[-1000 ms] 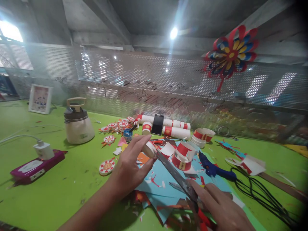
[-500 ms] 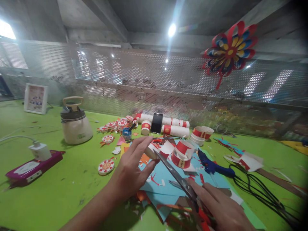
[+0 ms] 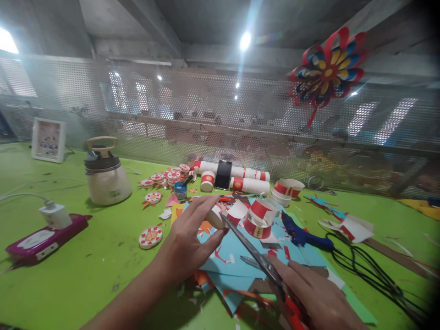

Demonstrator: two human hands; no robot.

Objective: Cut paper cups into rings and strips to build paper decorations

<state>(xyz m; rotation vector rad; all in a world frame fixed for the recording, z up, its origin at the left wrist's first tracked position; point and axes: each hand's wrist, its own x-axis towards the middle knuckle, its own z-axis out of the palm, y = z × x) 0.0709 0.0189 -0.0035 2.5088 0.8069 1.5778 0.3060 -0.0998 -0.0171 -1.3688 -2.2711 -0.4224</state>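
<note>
Between the thumb and fingers of my left hand (image 3: 187, 240) is a pale, rounded cut piece of paper cup (image 3: 216, 218); the fingers hide much of it. My right hand (image 3: 312, 295) grips the red handles of a pair of scissors (image 3: 259, 261). Their blades are spread apart, and the upper tip is right at the edge of the cup piece. I cannot tell whether it touches. Below both lie blue paper sheets (image 3: 237, 270) strewn with red and white scraps. Just beyond the blades stand cut red and white cup rings (image 3: 257, 224).
A blue glue gun (image 3: 309, 238) with a black cord lies at right. Further back are a phone (image 3: 223, 175), stacked paper cups (image 3: 250, 186), a blue jar (image 3: 180, 189) and several decorated discs (image 3: 150, 237). At left are a kettle-shaped jug (image 3: 108, 181) and a purple power strip (image 3: 46, 243).
The view has shifted very slightly. Both hands keep nearly the same pose, with the cup piece turned a little in my left hand and the scissors still spread beside it.
</note>
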